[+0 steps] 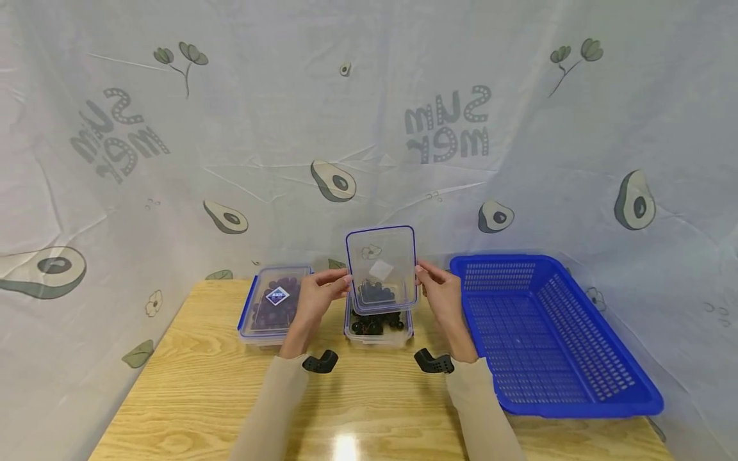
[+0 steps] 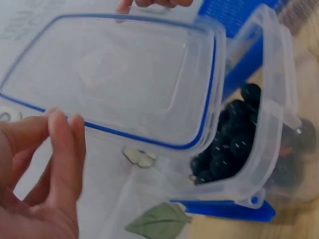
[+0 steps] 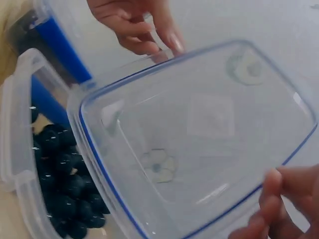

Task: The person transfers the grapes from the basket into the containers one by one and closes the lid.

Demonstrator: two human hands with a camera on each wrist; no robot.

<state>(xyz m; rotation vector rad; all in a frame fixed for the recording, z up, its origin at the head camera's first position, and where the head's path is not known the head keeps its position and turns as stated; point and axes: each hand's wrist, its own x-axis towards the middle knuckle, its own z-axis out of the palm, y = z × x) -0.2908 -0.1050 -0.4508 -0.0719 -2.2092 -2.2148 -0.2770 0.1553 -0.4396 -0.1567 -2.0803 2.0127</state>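
Observation:
A clear container lid [image 1: 396,246] with a blue sealing ring stands tilted up, its inner side facing me. My left hand [image 1: 316,296] pinches its left edge between thumb and fingers. On the opposite edge, the fingers of my right hand [image 1: 442,291] pinch it too. Just below the lid is an uncovered clear plastic container [image 1: 377,340] with blue side clips. Dark grapes [image 2: 232,139] lie inside it, partly hidden by the lid in the head view. In the right wrist view, a pale square mark shows through the lid [image 3: 164,129].
To the left stands a lidded container [image 1: 254,328] with grapes inside and a blue and white label on top. A blue perforated basket [image 1: 576,408] occupies the table's right side. Behind the wooden table [image 1: 190,384] hangs a pale printed curtain [image 1: 259,121].

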